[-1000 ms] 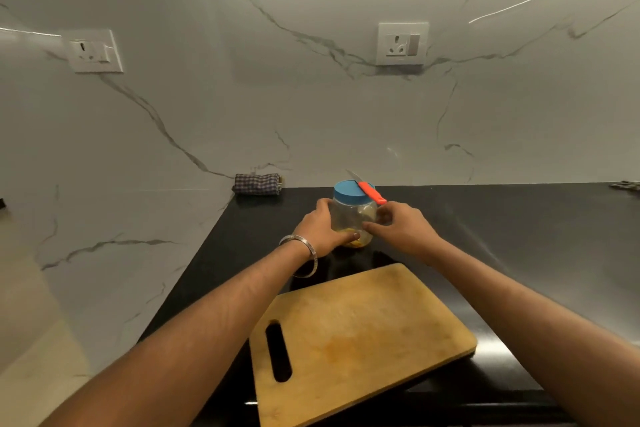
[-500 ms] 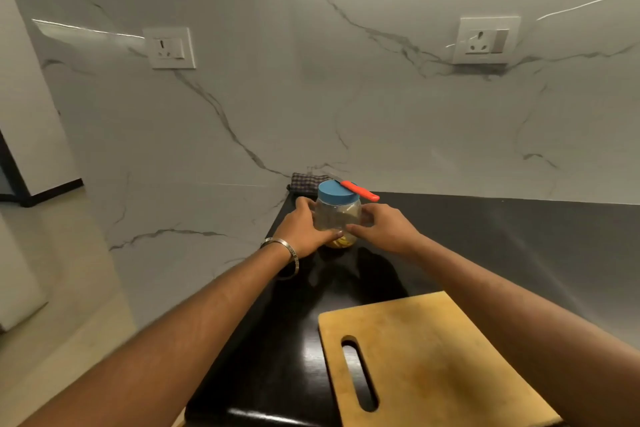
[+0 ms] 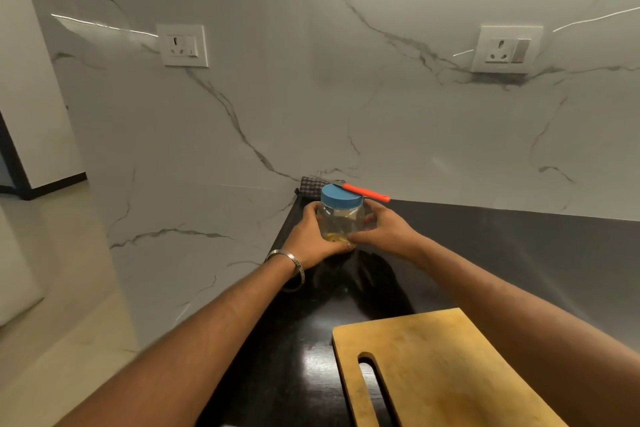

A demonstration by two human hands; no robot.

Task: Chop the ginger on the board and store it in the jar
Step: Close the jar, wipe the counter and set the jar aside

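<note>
Storing step looked about done: both the left hand [image 3: 311, 236] and right hand [image 3: 384, 230] had fingers wrapped round the lidded jar [image 3: 341, 215] at the counter's [image 3: 519, 253] back corner, ginger [image 3: 334, 237] inside, board [image 3: 450, 374] bare, so next was probably just letting go.

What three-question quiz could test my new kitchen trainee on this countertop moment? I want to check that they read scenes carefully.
1. True or false: the jar has its blue lid on.
2. What lies across the lid? A) spoon B) orange-handled knife C) cloth
3. Which hands hold the jar?

Key:
1. True.
2. B.
3. Both, the left hand and right hand, one on each side; the cutting board is bare.
</note>
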